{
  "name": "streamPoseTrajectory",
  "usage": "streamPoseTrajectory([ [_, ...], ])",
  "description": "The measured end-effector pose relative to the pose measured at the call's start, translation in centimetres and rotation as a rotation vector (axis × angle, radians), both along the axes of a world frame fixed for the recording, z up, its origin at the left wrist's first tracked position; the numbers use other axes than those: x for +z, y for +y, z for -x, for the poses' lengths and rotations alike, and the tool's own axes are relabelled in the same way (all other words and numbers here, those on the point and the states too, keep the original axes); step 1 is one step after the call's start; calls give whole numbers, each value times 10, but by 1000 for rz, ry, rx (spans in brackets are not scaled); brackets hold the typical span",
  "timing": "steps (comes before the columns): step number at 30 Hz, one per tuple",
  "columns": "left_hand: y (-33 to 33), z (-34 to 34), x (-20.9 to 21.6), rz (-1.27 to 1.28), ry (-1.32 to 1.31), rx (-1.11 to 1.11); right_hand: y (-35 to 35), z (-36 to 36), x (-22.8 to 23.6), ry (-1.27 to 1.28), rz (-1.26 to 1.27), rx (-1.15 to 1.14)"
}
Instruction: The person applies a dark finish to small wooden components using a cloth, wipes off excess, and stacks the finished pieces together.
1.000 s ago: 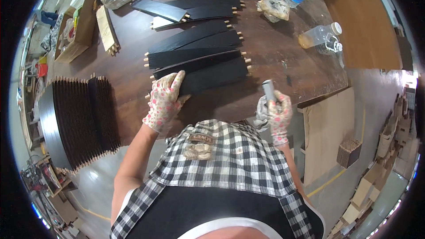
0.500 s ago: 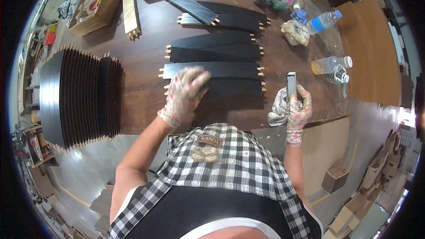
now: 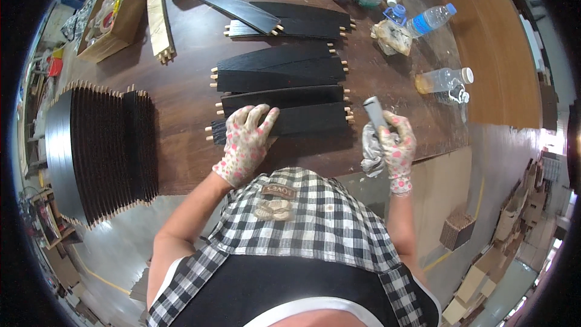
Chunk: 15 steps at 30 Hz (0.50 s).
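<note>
My left hand (image 3: 245, 145), in a white glove with pink spots, lies with spread fingers over the near black slat (image 3: 311, 121) of a pair. The fingertips reach its border with the far black slat (image 3: 302, 97). Pale wooden pegs stick out from the slat ends. My right hand (image 3: 397, 145), gloved alike, grips a flat grey bar-shaped tool (image 3: 376, 113), which points up and to the left; its exact kind does not show. A crumpled silvery cloth (image 3: 371, 152) sits just left of that hand, partly behind it.
More black slats (image 3: 278, 66) lie beyond on the brown table (image 3: 187, 97). Left stands a long row of upright slats (image 3: 97, 151). Far right are plastic bottles (image 3: 433, 21) and a stained lump of cloth (image 3: 392, 37). A cardboard box (image 3: 115, 30) stands far left.
My left hand has settled from a blur, its fingers now spread on the near slat. The glossy face of the far slat now looks dark. The grey tool has tilted to the left.
</note>
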State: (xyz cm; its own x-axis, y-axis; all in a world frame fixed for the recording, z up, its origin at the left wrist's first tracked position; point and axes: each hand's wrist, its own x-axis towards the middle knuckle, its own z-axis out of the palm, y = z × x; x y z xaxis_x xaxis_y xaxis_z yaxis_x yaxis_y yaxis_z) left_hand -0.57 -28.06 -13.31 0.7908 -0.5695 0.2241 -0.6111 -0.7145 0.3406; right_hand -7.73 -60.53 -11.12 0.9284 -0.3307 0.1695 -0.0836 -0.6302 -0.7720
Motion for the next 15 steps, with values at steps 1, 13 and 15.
streamPoseTrajectory([
  [1, -2, 6, 3, 16, -9, 28, 2, -1, -2, 42, 4, 35],
  [13, -5, 10, -21, 163, -94, -60, 47, 25, -24, 62, 198, 29],
  [15, -2, 11, -23, 166, -96, -56, 48, 56, -29, 108, 250, 75],
])
